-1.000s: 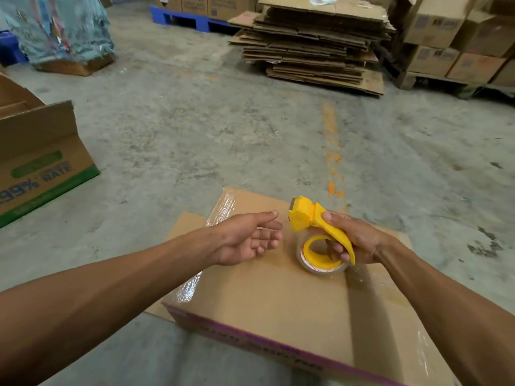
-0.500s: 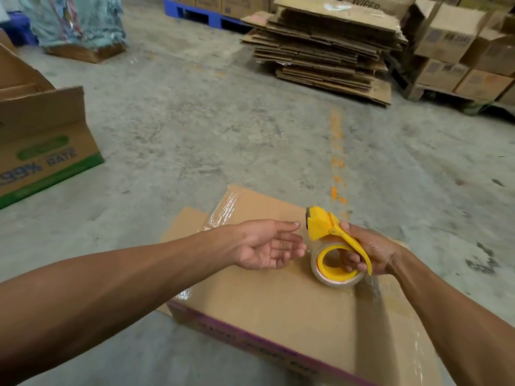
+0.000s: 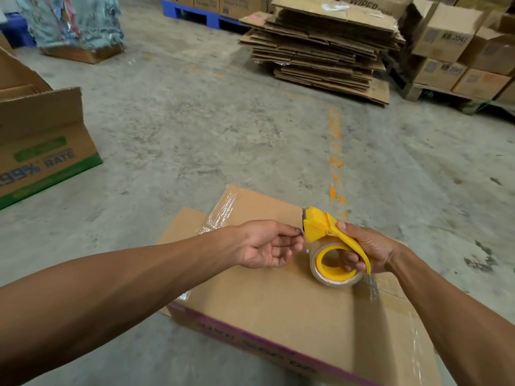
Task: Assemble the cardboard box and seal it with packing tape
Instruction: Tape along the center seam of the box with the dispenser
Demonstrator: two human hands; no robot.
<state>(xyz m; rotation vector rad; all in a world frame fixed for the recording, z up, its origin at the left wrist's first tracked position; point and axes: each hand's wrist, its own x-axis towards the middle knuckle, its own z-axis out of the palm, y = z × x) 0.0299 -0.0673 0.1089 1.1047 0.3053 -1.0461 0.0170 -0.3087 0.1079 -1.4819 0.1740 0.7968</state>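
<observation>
A closed brown cardboard box [image 3: 281,299] lies on the concrete floor in front of me, with clear tape strips across its top at the left and right. My right hand [image 3: 365,246] grips a yellow tape dispenser [image 3: 328,238] holding a roll of clear tape, just above the box top. My left hand [image 3: 267,243] hovers palm up over the box, its fingertips touching the cutter end of the dispenser. I cannot tell whether those fingers pinch the tape end.
An open printed carton [image 3: 41,146] stands at the left. A stack of flattened cardboard [image 3: 323,48] lies ahead, with stacked boxes on a pallet [image 3: 457,51] at the far right. A wrapped bundle [image 3: 75,23] and a blue pallet [image 3: 195,12] sit at the back.
My left hand has moved right from beside the dispenser until its fingertips reach the cutter end. The right hand has tilted the dispenser slightly.
</observation>
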